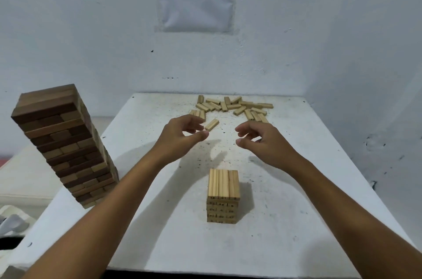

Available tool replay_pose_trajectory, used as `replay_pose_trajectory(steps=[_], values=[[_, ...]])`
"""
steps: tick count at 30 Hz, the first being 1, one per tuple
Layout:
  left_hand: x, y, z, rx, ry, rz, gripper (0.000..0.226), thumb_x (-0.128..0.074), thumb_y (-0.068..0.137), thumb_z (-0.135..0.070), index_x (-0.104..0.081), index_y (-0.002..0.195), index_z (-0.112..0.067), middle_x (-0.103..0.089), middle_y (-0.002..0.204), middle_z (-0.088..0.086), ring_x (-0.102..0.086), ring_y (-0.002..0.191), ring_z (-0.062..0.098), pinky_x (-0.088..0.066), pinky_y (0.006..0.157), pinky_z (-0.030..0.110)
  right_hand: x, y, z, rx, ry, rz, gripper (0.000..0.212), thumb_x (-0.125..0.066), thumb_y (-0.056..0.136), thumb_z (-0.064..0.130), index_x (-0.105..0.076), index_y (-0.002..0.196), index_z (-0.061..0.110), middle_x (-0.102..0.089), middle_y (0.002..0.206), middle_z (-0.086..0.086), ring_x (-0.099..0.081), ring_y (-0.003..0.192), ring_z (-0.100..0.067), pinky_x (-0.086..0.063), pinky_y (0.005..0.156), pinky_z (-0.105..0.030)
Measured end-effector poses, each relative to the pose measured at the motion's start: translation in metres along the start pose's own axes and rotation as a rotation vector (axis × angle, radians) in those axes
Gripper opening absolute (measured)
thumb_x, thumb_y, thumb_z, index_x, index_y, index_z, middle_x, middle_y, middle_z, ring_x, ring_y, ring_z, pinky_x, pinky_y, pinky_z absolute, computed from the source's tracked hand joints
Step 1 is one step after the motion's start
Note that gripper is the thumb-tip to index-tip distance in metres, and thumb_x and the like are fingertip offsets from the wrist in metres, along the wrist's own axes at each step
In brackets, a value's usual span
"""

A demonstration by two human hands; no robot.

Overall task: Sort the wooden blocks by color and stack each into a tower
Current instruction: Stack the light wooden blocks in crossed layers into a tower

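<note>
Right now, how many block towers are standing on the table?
2. The tall dark brown tower stands at the table's left edge. The short light wood tower stands near the front centre, nearer than both hands. The loose light blocks at the back are unstacked.

On the surface a tall tower stands at the left edge, and a short tower sits near the front centre. Behind it, toward the far edge, loose blocks lie scattered. Both hands hover between the short tower and the scatter, left hand left of right hand
</note>
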State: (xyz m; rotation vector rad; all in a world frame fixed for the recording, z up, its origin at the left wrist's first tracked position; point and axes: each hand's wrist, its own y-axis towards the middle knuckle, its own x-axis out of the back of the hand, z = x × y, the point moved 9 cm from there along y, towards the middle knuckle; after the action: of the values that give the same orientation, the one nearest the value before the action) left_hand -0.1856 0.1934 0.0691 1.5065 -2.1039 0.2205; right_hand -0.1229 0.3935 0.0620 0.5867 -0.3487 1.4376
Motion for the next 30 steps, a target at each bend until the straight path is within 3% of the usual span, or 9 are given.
replay_pose_trajectory(steps=[6,10,12,15,19,24,25,27,30], values=[[-0.001,0.046,0.043,0.085,0.184,-0.122,0.043,-0.077,0.081,-0.018,-0.065,0.121,-0.013,-0.066,0.118,0.001,-0.056,0.104,0.014,-0.043,0.086,0.027,-0.029,0.055,-0.028,0.003,-0.237,0.066,0.032,-0.066,0.090,0.030,-0.061,0.120,0.021,-0.059,0.121,0.002,-0.056,0.102,-0.011,-0.043,0.081,-0.025],[-0.009,0.078,0.062,0.094,0.308,-0.103,0.056,-0.068,0.071,-0.028,-0.061,0.126,-0.023,-0.059,0.133,-0.003,-0.048,0.126,0.023,-0.040,0.099,0.043,-0.051,0.093,-0.024,0.029,-0.385,0.042,0.052,-0.065,0.088,0.043,-0.055,0.134,0.019,-0.052,0.136,-0.003,-0.045,0.125,-0.019,-0.043,0.096,-0.035],[-0.015,0.091,0.068,0.096,0.378,-0.031,0.064,-0.066,0.074,-0.025,-0.052,0.136,-0.028,-0.043,0.149,-0.006,-0.031,0.140,0.024,-0.030,0.104,0.051,-0.061,0.108,-0.024,0.031,-0.474,0.045,0.063,-0.064,0.087,0.050,-0.049,0.140,0.020,-0.049,0.142,-0.005,-0.037,0.133,-0.024,-0.040,0.102,-0.040],[-0.025,0.102,0.076,0.065,0.424,0.047,0.069,-0.060,0.080,-0.022,-0.041,0.146,-0.028,-0.024,0.159,-0.012,-0.010,0.148,0.016,-0.014,0.110,0.049,-0.073,0.121,-0.028,0.021,-0.618,0.077,0.067,-0.061,0.087,0.056,-0.046,0.143,0.021,-0.050,0.142,-0.006,-0.035,0.134,-0.027,-0.036,0.106,-0.044],[-0.030,0.111,0.081,0.014,0.437,0.048,0.054,-0.057,0.086,-0.017,-0.049,0.139,-0.027,-0.036,0.153,-0.014,-0.013,0.147,0.013,-0.011,0.103,0.038,-0.074,0.127,-0.024,0.083,-0.561,0.044,0.056,-0.065,0.089,0.042,-0.051,0.139,0.022,-0.058,0.130,-0.007,-0.046,0.125,-0.025,-0.043,0.098,-0.040],[-0.023,0.112,0.072,-0.089,0.428,-0.133,0.025,-0.055,0.095,-0.025,-0.067,0.117,-0.029,-0.063,0.118,-0.018,-0.039,0.126,0.012,-0.019,0.090,0.035,-0.054,0.132,-0.028,0.002,-0.143,-0.012,0.055,-0.066,0.080,0.005,-0.057,0.132,0.017,-0.046,0.130,-0.007,-0.058,0.106,-0.023,-0.048,0.082,-0.029],[-0.022,0.111,0.072,-0.103,0.433,-0.149,0.023,-0.057,0.095,-0.028,-0.068,0.115,-0.031,-0.063,0.113,-0.021,-0.040,0.122,0.011,-0.021,0.088,0.036,-0.048,0.132,-0.030,-0.020,-0.036,-0.037,0.047,-0.064,0.080,0.000,-0.061,0.125,0.014,-0.049,0.124,-0.008,-0.061,0.089,-0.020,-0.048,0.072,-0.025],[-0.019,0.108,0.071,-0.115,0.423,-0.160,0.024,-0.062,0.091,-0.030,-0.068,0.115,-0.031,-0.060,0.106,-0.024,-0.039,0.117,0.009,-0.022,0.088,0.036,-0.038,0.133,-0.036,-0.085,0.139,-0.080,0.030,-0.059,0.083,-0.004,-0.066,0.109,0.008,-0.057,0.101,-0.005,-0.049,0.055,-0.010,-0.040,0.053,-0.019],[-0.017,0.103,0.070,-0.104,0.362,-0.175,0.035,-0.073,0.082,-0.027,-0.068,0.117,-0.027,-0.058,0.106,-0.022,-0.040,0.116,0.011,-0.027,0.092,0.038,-0.032,0.139,-0.050,-0.163,0.216,-0.110,0.015,-0.055,0.088,0.001,-0.066,0.096,0.007,-0.055,0.074,0.000,-0.040,0.054,-0.009,-0.035,0.054,-0.023]])
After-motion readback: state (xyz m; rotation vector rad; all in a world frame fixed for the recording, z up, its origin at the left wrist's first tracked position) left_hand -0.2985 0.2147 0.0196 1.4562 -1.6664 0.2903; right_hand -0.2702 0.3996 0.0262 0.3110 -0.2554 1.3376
